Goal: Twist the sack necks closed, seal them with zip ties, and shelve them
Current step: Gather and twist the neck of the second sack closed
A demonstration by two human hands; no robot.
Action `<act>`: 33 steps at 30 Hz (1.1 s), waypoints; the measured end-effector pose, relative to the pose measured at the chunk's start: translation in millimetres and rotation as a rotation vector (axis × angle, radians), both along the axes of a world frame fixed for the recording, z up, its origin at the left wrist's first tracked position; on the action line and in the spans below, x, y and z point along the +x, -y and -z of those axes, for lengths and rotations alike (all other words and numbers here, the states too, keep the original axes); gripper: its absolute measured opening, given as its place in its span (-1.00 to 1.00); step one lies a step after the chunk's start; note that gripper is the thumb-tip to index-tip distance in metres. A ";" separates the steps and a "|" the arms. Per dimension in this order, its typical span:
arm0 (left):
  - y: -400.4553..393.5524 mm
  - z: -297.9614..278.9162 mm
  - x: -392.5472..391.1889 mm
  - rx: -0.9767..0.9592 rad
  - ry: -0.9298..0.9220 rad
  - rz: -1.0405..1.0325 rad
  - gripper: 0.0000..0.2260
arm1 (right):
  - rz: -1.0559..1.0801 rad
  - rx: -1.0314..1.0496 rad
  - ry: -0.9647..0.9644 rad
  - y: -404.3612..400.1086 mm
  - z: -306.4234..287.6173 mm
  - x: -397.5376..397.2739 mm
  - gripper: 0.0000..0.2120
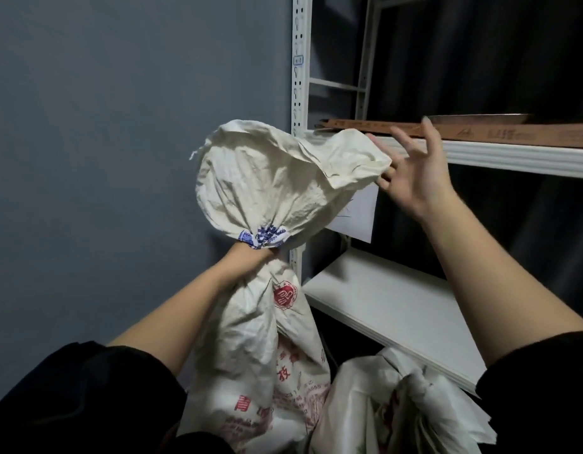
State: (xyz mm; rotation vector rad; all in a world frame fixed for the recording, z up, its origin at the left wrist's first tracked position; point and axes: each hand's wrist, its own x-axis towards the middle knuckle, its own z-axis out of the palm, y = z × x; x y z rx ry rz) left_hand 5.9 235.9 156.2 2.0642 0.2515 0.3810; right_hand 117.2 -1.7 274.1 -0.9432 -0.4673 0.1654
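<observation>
Here, at frame centre, the left hand (254, 257) grips the twisted neck of a white sack (277, 339) printed in red characters, mostly illegible; the right hand (411, 165), fingers spread, touches the flared sack mouth (283, 172) beside the white shelf (513, 155).

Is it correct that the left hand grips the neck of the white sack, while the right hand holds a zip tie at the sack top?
Not quite. In the head view the right hand holds no zip tie; its open fingers touch the flared top of the sack. The left hand does grip the neck.
</observation>
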 end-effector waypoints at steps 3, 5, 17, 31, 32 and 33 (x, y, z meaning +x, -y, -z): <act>0.1 1.6 1.8 -0.119 0.007 0.015 -0.77 | 0.147 -0.126 -0.037 -19.0 34.5 -1.5 -0.82; 5.0 0.6 3.5 -0.165 -0.014 -0.004 -0.80 | 0.005 -0.509 0.094 -33.2 63.2 -6.2 -0.82; 20.4 -19.2 2.6 0.017 -0.001 0.248 -0.65 | -0.110 -0.606 0.022 -100.9 109.8 -33.9 -0.54; 26.8 -42.6 15.9 -0.129 0.235 -0.229 -0.57 | -0.261 -0.520 0.195 -108.5 115.3 -38.9 -0.73; 29.0 -44.9 19.8 -0.080 0.252 -0.225 -0.48 | -0.256 -0.529 0.237 -108.4 114.1 -40.6 -0.82; 31.6 -48.0 21.9 -0.035 0.217 -0.244 -0.36 | -0.245 -0.522 0.251 -108.3 112.9 -41.5 -0.80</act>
